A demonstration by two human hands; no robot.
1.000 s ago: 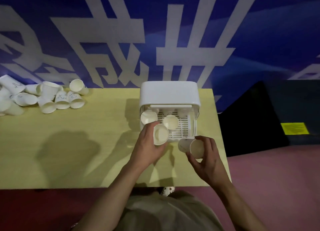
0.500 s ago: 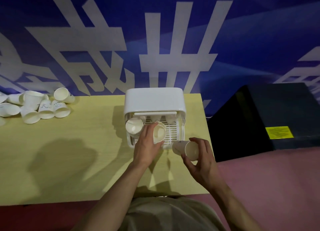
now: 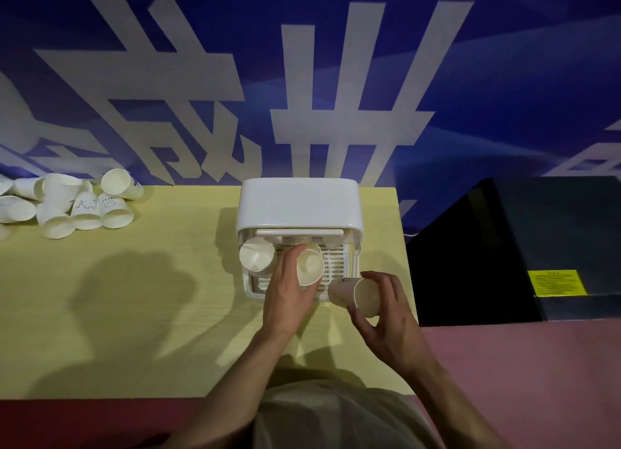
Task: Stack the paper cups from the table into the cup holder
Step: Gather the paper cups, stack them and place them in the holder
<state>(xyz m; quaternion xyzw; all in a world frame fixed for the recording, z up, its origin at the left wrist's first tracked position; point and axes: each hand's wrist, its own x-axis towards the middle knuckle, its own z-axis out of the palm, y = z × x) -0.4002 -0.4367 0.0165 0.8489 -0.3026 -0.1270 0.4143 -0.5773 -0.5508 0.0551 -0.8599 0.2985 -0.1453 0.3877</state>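
Note:
A white cup holder [image 3: 299,203] stands at the table's far right, its open front facing me. One paper cup [image 3: 257,256] lies in its left slot, mouth toward me. My left hand [image 3: 285,294] grips a second paper cup [image 3: 309,268] and holds it in the middle slot over the slatted tray. Just right of the holder's front corner, my right hand [image 3: 386,314] holds a third paper cup [image 3: 356,295] on its side above the table. A heap of several loose paper cups [image 3: 72,201] lies at the table's far left.
The yellow table [image 3: 151,297] ends just right of the holder. A black box [image 3: 524,247] with a yellow label stands beyond that edge. A blue wall with large white characters runs right behind the table.
My left hand has pushed its cup from in front of the holder into the middle slot. My right hand has kept its cup beside the holder. The camera has tilted down slightly.

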